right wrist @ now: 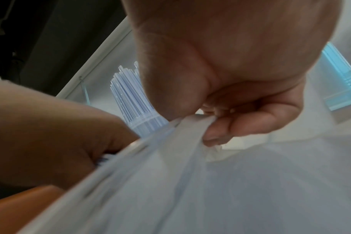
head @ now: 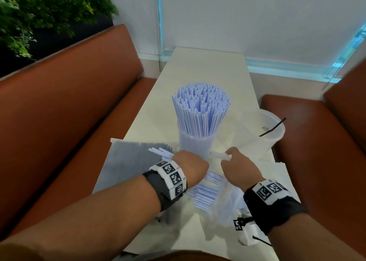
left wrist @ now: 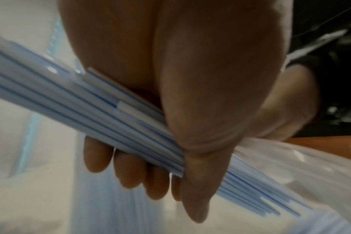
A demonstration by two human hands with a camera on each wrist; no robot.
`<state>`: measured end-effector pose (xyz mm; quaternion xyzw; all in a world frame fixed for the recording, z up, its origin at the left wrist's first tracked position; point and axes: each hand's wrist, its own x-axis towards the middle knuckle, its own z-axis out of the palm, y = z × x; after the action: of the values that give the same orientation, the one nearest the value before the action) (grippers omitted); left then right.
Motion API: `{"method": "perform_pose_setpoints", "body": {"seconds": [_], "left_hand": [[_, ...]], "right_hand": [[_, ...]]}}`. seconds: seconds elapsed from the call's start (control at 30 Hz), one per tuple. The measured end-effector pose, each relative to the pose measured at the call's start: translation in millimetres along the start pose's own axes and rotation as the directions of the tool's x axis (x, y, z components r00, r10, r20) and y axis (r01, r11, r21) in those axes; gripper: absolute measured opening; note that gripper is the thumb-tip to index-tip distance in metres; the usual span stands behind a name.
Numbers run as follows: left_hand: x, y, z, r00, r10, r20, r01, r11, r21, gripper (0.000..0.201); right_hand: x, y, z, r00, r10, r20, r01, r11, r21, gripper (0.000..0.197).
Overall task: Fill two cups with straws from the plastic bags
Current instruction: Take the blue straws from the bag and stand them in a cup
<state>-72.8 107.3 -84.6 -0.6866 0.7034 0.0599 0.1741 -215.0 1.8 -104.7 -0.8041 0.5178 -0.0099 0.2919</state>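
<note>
From the head view I see my left hand (head: 190,167) wrapped around a bundle of straws (head: 206,193) that pokes out of the clear plastic bag (head: 223,203) on the pale surface (head: 208,66), while my right hand (head: 239,165) pinches the bag's mouth. Just beyond stands a full cup (head: 196,143) of straws, with an empty cup (head: 263,130) to its right. My left wrist view shows fingers (left wrist: 128,171) and thumb curled round the straws. My right wrist view shows fingertips (right wrist: 216,134) clamped on the bag's edge.
</note>
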Motion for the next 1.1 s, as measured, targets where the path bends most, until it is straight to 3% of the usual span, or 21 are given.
{"method": "perform_pose_setpoints", "body": {"seconds": [0.27, 0.37, 0.43, 0.53, 0.6, 0.73, 0.77, 0.87, 0.93, 1.03, 1.1], "left_hand": [[-51, -87, 14, 0.966, -0.254, -0.041, 0.247, 0.961, -0.122, 0.022], [-58, -102, 20, 0.952, -0.297, -0.071, 0.28, 0.942, -0.183, 0.02], [-58, -102, 20, 0.953, -0.279, -0.115, 0.25, 0.943, -0.219, 0.016], [-51, -87, 20, 0.951, -0.236, -0.2, 0.18, 0.949, -0.26, 0.008], [-43, -73, 18, 0.946, -0.208, -0.249, 0.137, 0.952, -0.274, 0.005], [-32, -58, 11, 0.919, -0.203, -0.337, 0.111, 0.955, -0.274, 0.013], [-29, -55, 9, 0.911, -0.198, -0.361, 0.103, 0.959, -0.265, 0.015], [-20, -33, 1, 0.904, -0.126, -0.409, 0.028, 0.971, -0.237, 0.018], [-16, -22, -5, 0.901, -0.121, -0.417, 0.016, 0.969, -0.246, 0.019], [-20, -27, -18, 0.87, -0.183, -0.459, 0.018, 0.94, -0.341, 0.014], [-28, -32, -33, 0.816, -0.249, -0.523, -0.11, 0.82, -0.562, 0.01]], "right_hand": [[2, 7, 5, 0.997, -0.032, -0.067, 0.035, 0.998, 0.047, 0.047], [-1, -2, 1, 0.958, -0.108, -0.265, 0.176, 0.953, 0.246, 0.055], [-6, -10, -2, 0.921, -0.126, -0.369, 0.299, 0.834, 0.463, 0.052], [-11, -23, -3, 0.961, -0.068, -0.269, 0.249, 0.639, 0.728, 0.045], [-13, -28, -3, 0.981, -0.091, -0.17, 0.192, 0.572, 0.797, 0.039], [-9, -23, -11, 0.929, 0.038, -0.367, 0.309, 0.463, 0.831, 0.014], [-8, -24, -12, 0.933, 0.03, -0.36, 0.307, 0.457, 0.834, 0.013], [-15, -33, -4, 0.967, -0.15, -0.204, 0.253, 0.571, 0.781, 0.016], [-17, -35, -4, 0.97, -0.129, -0.207, 0.244, 0.543, 0.803, 0.022], [-13, -30, -14, 0.984, 0.02, -0.175, 0.162, 0.297, 0.941, 0.042], [-13, -28, -16, 0.996, 0.055, -0.067, 0.055, 0.193, 0.98, 0.048]]}}
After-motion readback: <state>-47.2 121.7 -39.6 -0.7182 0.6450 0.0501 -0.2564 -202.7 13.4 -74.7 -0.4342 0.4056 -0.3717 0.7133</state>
